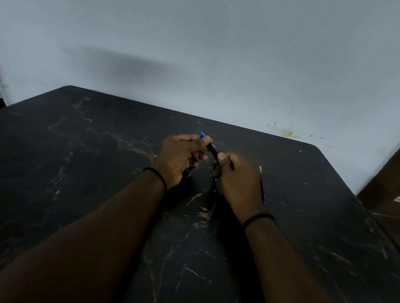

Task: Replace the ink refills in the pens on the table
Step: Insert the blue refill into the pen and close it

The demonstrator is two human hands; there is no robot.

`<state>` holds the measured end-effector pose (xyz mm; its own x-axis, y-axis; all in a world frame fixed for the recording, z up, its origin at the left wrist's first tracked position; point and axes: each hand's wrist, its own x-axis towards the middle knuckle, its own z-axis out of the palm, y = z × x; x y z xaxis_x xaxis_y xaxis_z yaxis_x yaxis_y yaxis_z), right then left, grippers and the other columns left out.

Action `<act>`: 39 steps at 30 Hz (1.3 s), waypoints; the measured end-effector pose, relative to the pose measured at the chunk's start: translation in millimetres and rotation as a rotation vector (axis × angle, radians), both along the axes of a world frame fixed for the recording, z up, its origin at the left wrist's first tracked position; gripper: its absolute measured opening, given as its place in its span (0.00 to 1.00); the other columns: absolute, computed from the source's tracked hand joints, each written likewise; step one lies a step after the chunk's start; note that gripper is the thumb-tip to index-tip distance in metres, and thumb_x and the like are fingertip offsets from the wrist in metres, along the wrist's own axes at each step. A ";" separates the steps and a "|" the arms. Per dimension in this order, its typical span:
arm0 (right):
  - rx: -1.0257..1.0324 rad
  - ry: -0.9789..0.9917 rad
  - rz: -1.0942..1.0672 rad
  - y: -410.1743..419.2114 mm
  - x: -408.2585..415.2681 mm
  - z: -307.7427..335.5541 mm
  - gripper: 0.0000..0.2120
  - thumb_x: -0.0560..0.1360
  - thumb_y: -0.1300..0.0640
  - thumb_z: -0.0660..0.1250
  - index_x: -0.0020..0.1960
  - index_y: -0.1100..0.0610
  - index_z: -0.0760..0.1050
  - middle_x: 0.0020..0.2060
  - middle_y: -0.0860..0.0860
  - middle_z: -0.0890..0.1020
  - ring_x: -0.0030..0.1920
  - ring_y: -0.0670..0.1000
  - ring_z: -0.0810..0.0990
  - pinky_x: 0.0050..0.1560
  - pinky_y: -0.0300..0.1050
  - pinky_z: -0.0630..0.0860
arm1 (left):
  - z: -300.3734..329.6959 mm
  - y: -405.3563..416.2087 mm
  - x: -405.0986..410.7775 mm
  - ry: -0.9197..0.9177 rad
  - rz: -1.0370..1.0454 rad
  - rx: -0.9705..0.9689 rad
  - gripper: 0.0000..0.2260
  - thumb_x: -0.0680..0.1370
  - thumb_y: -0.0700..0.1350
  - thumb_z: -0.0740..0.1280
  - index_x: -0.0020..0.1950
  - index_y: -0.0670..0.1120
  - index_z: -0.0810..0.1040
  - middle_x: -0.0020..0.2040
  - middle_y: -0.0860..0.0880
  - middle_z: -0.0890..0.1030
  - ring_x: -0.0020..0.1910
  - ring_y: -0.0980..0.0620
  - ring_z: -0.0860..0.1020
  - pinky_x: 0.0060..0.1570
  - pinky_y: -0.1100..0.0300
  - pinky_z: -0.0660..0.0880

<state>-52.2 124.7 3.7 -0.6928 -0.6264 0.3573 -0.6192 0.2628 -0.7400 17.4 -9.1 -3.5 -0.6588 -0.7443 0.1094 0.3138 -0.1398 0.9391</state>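
- The pen (211, 149) is held off the dark marbled worktop (62, 184), a little above the centre of the frame, spanning the gap between the two hands.
- Its long axis runs on a diagonal, from a blue end (201, 134) at the upper left down to the lower right, where the dark barrel passes into the right hand.
- The left hand (180, 159) is clamped on the upper-left part, thumb and forefinger pinching just below the blue end.
- The right hand (237, 179) is closed round the lower-right part of the barrel, thumb pressed on top; a thin dark tip pokes out past its fingers.
- Both hands sit on the same axis, touching the pen and close together, so the likely next move is a twist or a pull apart along that diagonal.
- A second pen-like thing (263, 187), bluish with a pale end, lies on the worktop just right of the right hand, partly hidden by it.
- Another dark stick (214, 191) shows below the hands, between the wrists; whether it is a refill or a barrel is too dim to tell.
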 end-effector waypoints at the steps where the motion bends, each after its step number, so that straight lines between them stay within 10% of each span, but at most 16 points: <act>1: 0.018 0.011 -0.001 -1.5 0.0 0.1 0.16 0.83 0.51 0.60 0.45 0.61 0.78 0.39 0.54 0.82 0.40 0.51 0.79 0.43 0.48 0.73 | -0.2 -0.8 -0.6 0.000 -0.005 0.000 0.09 0.77 0.38 0.70 0.53 0.34 0.82 0.45 0.40 0.84 0.28 0.54 0.78 0.24 0.64 0.69; 5: -0.083 0.019 -0.039 -4.7 0.5 -4.0 0.05 0.77 0.52 0.71 0.48 0.49 0.74 0.38 0.39 0.76 0.39 0.37 0.74 0.38 0.31 0.68 | -0.9 -3.3 -0.2 0.004 0.000 0.019 0.05 0.77 0.39 0.71 0.50 0.38 0.83 0.41 0.43 0.84 0.27 0.54 0.78 0.23 0.63 0.69; 11: 0.125 0.131 -0.067 -5.1 -6.0 -8.6 0.18 0.83 0.45 0.56 0.40 0.54 0.74 0.34 0.50 0.80 0.38 0.51 0.79 0.49 0.51 0.72 | -0.2 -0.6 0.9 -0.013 -0.006 -0.009 0.08 0.77 0.39 0.69 0.53 0.36 0.82 0.46 0.40 0.84 0.28 0.54 0.77 0.25 0.64 0.68; 18: -0.020 0.157 -0.101 -5.4 -2.5 -6.8 0.05 0.76 0.51 0.70 0.46 0.50 0.75 0.38 0.44 0.78 0.40 0.46 0.77 0.40 0.43 0.71 | 0.0 0.2 0.7 0.000 0.005 0.016 0.06 0.77 0.40 0.70 0.51 0.37 0.83 0.40 0.44 0.84 0.27 0.54 0.76 0.24 0.63 0.68; 25: 0.106 0.282 -0.130 -1.9 1.1 -5.7 0.14 0.82 0.45 0.58 0.46 0.52 0.75 0.38 0.47 0.78 0.38 0.49 0.72 0.40 0.47 0.61 | 0.3 2.3 1.1 -0.013 0.005 0.003 0.09 0.77 0.39 0.70 0.53 0.34 0.82 0.41 0.42 0.83 0.26 0.54 0.75 0.24 0.64 0.67; 39: -0.051 -0.049 0.013 -2.3 6.0 1.0 0.14 0.80 0.53 0.66 0.39 0.58 0.81 0.34 0.53 0.83 0.36 0.54 0.81 0.43 0.52 0.77 | -0.3 1.0 2.6 -0.029 0.019 0.005 0.06 0.76 0.40 0.71 0.48 0.37 0.83 0.44 0.40 0.84 0.27 0.55 0.75 0.25 0.64 0.68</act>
<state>-46.2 122.4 4.7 -0.7018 -0.6177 0.3549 -0.5854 0.2161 -0.7814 20.1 -8.1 -3.8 -0.6471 -0.7575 0.0867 0.2887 -0.1382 0.9474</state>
